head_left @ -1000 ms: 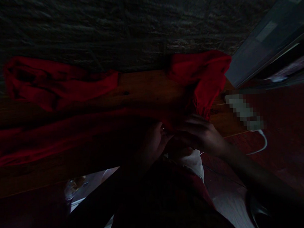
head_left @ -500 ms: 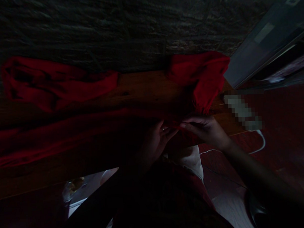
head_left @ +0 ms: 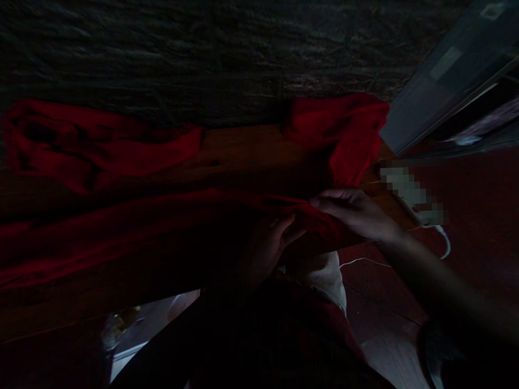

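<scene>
A long strip of red cloth (head_left: 128, 219), which looks like a scarf, lies across the near part of the wooden bench (head_left: 241, 150). At its right end, my right hand (head_left: 357, 211) pinches the cloth between thumb and fingers, and thin strands or creases run below the fingertips. Just left of this, my left hand (head_left: 278, 236) is beside the cloth's lower edge, thumb and fingers apart. Deep shadow hides much of that hand, including whether it touches the cloth.
Along the dark stone-like wall (head_left: 237, 53) lie a crumpled red cloth (head_left: 100, 152) at left and a folded red cloth (head_left: 342, 120) at right. A pale power-strip-like object (head_left: 408, 189), blurred out, with a white cord (head_left: 446, 242), sits at the bench's right end. A grey panel (head_left: 438, 75) stands behind.
My right hand has lifted slightly, and more of the gathered cloth end shows below it. My left hand's thumb has shifted a little to the right, and its fingers are less visible.
</scene>
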Motion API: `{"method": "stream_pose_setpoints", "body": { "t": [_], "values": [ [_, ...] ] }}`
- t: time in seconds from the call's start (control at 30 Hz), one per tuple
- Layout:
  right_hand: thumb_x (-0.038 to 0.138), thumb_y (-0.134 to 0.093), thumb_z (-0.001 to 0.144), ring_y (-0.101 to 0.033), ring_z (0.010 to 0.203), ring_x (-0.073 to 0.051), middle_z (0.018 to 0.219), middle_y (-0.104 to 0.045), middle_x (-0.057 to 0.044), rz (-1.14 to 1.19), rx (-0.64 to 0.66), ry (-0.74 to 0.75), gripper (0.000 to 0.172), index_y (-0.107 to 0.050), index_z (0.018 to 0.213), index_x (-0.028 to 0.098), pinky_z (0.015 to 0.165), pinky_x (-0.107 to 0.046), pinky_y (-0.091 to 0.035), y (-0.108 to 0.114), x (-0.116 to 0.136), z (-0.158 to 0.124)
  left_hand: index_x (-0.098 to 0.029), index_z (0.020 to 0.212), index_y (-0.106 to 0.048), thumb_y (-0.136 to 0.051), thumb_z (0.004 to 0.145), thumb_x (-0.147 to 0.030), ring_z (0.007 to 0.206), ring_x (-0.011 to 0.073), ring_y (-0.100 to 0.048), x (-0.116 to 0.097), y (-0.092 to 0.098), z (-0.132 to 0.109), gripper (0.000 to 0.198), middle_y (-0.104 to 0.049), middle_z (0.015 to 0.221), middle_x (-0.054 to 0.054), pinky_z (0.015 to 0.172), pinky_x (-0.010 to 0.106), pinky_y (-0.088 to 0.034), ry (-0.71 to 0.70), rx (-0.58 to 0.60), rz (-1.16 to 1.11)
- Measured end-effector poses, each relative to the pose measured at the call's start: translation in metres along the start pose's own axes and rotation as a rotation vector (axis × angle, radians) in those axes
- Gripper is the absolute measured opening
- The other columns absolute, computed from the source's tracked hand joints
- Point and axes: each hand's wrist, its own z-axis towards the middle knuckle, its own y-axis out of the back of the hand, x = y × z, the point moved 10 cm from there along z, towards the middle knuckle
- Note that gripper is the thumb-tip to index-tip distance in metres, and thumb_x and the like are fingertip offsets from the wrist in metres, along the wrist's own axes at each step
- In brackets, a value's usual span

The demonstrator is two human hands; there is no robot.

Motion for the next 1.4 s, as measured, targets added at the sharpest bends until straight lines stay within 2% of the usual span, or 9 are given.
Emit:
{"method": "stream_pose_setpoints", "body": {
  "t": [0.1, 0.27, 0.43, 0.73, 0.87, 1.0, 1.17, 1.3, 1.4],
  "values": [
    [0.043, -0.066, 0.089, -0.064, 0.069, -0.01, 0.082, -0.072, 0.0, -0.143, -0.052, 0.126, 0.026, -0.073, 0.09, 0.018, 0.065, -0.021, -0.052, 0.003, 0.014, -0.002, -0.013, 0.084, -0.071, -0.069, 0.08, -0.012, 0.088, 0.0185, -0.068, -0.001, 0.0, 0.0, 0.005, -0.072, 0.095, 0.006, 0.085, 0.039, -0.058, 0.019, -0.012, 0.006],
    [0.033, -0.067, 0.091, -0.068, 0.084, -0.014, 0.099, -0.073, -0.003, -0.484, -0.145, 0.451, 0.021, -0.071, 0.107, 0.021, 0.076, -0.026, -0.054, -0.007, 0.041, -0.017, -0.014, 0.094, -0.07, -0.06, 0.088, -0.019, 0.084, 0.019, -0.068, 0.0, -0.005, -0.003, 0.012, -0.073, 0.092, 0.008, 0.077, 0.036, -0.059, 0.08, -0.034, -0.041],
    [0.027, -0.073, 0.086, -0.067, 0.093, -0.018, 0.103, -0.072, -0.006, -0.703, -0.11, 0.661, 0.028, -0.069, 0.113, 0.019, 0.08, -0.029, -0.054, -0.026, 0.057, -0.029, -0.014, 0.083, -0.069, -0.056, 0.09, -0.017, 0.073, 0.017, -0.067, 0.0, -0.005, -0.005, 0.015, -0.071, 0.081, 0.005, 0.079, 0.038, -0.058, 0.084, -0.049, -0.053],
    [0.017, -0.064, 0.09, -0.064, 0.093, -0.017, 0.101, -0.07, -0.006, -0.754, -0.089, 0.652, 0.02, -0.069, 0.109, 0.019, 0.079, -0.031, -0.053, -0.034, 0.059, -0.028, -0.013, 0.081, -0.067, -0.052, 0.092, -0.015, 0.074, 0.0177, -0.067, 0.002, -0.003, -0.006, 0.018, -0.07, 0.081, 0.006, 0.08, 0.04, -0.057, 0.11, -0.07, -0.099],
    [0.013, -0.063, 0.089, -0.065, 0.09, -0.017, 0.099, -0.071, -0.005, -0.758, -0.138, 0.636, 0.017, -0.069, 0.105, 0.018, 0.077, -0.03, -0.053, -0.03, 0.058, -0.031, -0.013, 0.086, -0.067, -0.048, 0.096, -0.018, 0.077, 0.0183, -0.068, 0.002, -0.003, -0.006, 0.022, -0.071, 0.083, 0.007, 0.075, 0.038, -0.059, 0.119, -0.081, -0.132],
    [0.015, -0.062, 0.091, -0.068, 0.089, -0.015, 0.1, -0.072, -0.003, -0.712, -0.235, 0.627, 0.017, -0.069, 0.106, 0.02, 0.077, -0.028, -0.055, -0.023, 0.062, -0.036, -0.013, 0.091, -0.068, -0.05, 0.095, -0.018, 0.079, 0.0196, -0.069, 0.004, -0.003, -0.004, 0.019, -0.072, 0.086, 0.008, 0.079, 0.041, -0.058, 0.124, -0.067, -0.132],
    [0.017, -0.061, 0.093, -0.068, 0.086, -0.017, 0.098, -0.073, -0.004, -0.805, -0.329, 0.741, 0.019, -0.069, 0.109, 0.022, 0.075, -0.03, -0.056, -0.02, 0.073, -0.046, -0.014, 0.092, -0.068, -0.054, 0.092, -0.017, 0.078, 0.0194, -0.069, 0.004, -0.004, -0.005, 0.014, -0.073, 0.085, 0.007, 0.079, 0.04, -0.058, 0.133, -0.055, -0.109],
    [0.013, -0.061, 0.092, -0.066, 0.087, -0.018, 0.098, -0.073, -0.005, -0.92, -0.284, 0.86, 0.025, -0.067, 0.115, 0.02, 0.076, -0.033, -0.054, -0.029, 0.072, -0.053, -0.013, 0.086, -0.069, -0.052, 0.093, -0.015, 0.076, 0.0185, -0.068, 0.004, -0.007, -0.005, 0.018, -0.072, 0.083, 0.007, 0.08, 0.04, -0.058, 0.144, -0.032, -0.125],
    [0.014, -0.061, 0.093, -0.065, 0.088, -0.019, 0.099, -0.072, -0.005, -0.919, -0.224, 0.858, 0.025, -0.067, 0.116, 0.021, 0.076, -0.034, -0.052, -0.034, 0.065, -0.054, -0.014, 0.083, -0.068, -0.05, 0.092, -0.012, 0.078, 0.0177, -0.068, 0.002, -0.007, -0.004, 0.02, -0.072, 0.085, 0.006, 0.085, 0.043, -0.057, 0.125, -0.038, -0.157]
  ]
}}
